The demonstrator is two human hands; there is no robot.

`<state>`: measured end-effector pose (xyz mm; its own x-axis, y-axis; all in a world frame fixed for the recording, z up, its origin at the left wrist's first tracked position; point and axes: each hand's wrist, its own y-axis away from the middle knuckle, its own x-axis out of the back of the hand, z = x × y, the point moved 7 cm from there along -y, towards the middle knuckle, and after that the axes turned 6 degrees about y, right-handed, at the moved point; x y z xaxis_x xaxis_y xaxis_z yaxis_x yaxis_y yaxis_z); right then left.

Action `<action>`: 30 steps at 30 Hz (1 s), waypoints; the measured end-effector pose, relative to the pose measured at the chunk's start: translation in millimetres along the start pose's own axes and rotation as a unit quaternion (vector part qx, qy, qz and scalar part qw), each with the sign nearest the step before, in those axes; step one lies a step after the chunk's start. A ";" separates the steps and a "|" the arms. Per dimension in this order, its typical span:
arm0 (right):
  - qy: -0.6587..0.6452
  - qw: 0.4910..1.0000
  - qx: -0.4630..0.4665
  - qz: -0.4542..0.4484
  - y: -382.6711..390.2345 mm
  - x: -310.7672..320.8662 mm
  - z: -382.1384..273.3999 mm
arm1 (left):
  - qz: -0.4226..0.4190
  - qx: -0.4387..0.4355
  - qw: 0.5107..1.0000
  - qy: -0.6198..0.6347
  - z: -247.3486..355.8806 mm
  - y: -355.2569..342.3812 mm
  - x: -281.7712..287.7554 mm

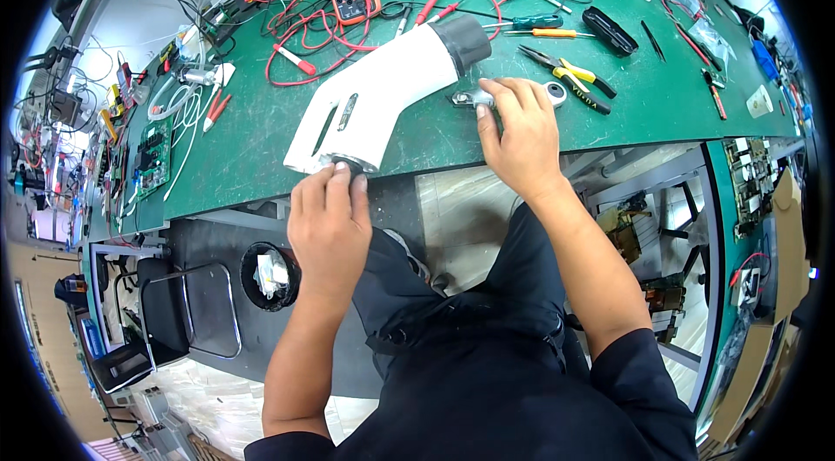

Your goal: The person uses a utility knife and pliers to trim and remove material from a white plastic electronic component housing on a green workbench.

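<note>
The left hand [329, 219] pinches the near end of the white elbow housing [396, 83] at the green bench's [237, 161] near edge, apparently steadying it, while the right hand [524, 139] grips a silver hand tool [470, 98] to its right, calling next for firm support.

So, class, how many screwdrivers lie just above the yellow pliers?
2: the green one, pointing toward the pipe; the orange one, just below it, nearer the pliers. None there looks hidden.
</note>
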<state>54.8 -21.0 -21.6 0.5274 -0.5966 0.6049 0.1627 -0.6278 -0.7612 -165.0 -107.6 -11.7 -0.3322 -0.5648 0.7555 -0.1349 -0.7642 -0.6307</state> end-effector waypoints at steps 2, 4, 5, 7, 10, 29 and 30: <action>-0.009 1.000 0.002 -0.001 4.1 -0.9 -10.9 | -0.035 -0.012 0.999 -0.008 4.7 -4.1 3.3; -0.029 0.999 0.008 -0.013 6.5 -3.4 -26.6 | -0.083 -0.031 0.996 -0.032 14.0 -2.8 2.6; -0.040 0.999 0.011 -0.018 8.7 -5.8 -35.5 | -0.101 -0.038 0.993 -0.047 17.7 0.6 -0.6; -0.087 0.996 0.016 -0.020 15.5 -10.6 -51.7 | -0.082 -0.051 0.992 -0.079 10.4 2.5 -2.5; -0.154 0.988 0.005 -0.018 25.1 -12.1 -75.5 | -0.044 -0.085 0.991 -0.093 -13.3 9.8 -7.1; -0.655 0.529 -0.474 -0.259 81.9 -97.0 -129.6 | -0.086 -0.242 0.946 -0.199 0.1 0.5 -2.5; -0.661 0.523 -0.473 -0.257 82.4 -97.8 -128.4 | -0.089 -0.245 0.946 -0.192 1.1 -1.7 -3.3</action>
<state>-90.4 -78.6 -113.4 0.8344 0.2469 -0.4928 0.4109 -0.8746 0.2575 -162.6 -104.9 -12.9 0.0870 -0.5839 0.8072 -0.6041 -0.6752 -0.4233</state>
